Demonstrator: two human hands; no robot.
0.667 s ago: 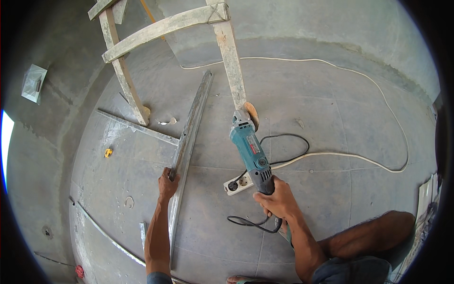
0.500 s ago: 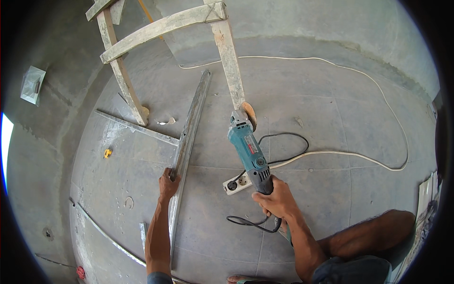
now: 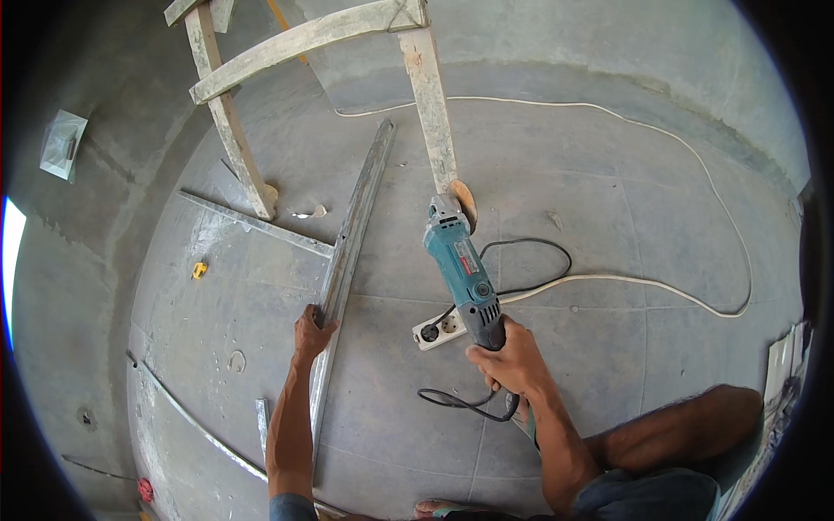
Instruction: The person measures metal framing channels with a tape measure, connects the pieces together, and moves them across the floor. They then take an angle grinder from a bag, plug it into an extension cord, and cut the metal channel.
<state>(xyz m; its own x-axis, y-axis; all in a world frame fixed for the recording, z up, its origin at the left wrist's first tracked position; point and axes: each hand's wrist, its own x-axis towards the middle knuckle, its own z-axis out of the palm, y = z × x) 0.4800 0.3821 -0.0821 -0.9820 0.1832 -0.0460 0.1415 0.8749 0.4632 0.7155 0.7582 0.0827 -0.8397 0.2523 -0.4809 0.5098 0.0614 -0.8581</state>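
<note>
In my right hand [image 3: 514, 356] is a teal and grey angle grinder [image 3: 458, 259], my fingers wrapped round its dark rear handle. Its brownish disc [image 3: 464, 207] points away from me, close to the foot of a wooden leg. The grinder's black cord loops out behind my hand and across the floor. My left hand [image 3: 313, 333] grips the near half of a long grey metal channel [image 3: 354, 213] lying lengthwise on the floor. A shorter metal strip [image 3: 261, 224] reaches left from that channel, its end at the channel's side.
A paint-spattered wooden trestle [image 3: 430, 108] stands ahead. Right of the channel lies a white power strip [image 3: 451, 324] with a plug in it; its pale cable [image 3: 651, 283] curves over the floor. A yellow tape measure [image 3: 200, 270] and thin metal pieces [image 3: 195, 417] lie at left.
The whole view has shifted slightly, so things appear a little higher and to the right. Both hands keep their holds on the grinder and the channel.
</note>
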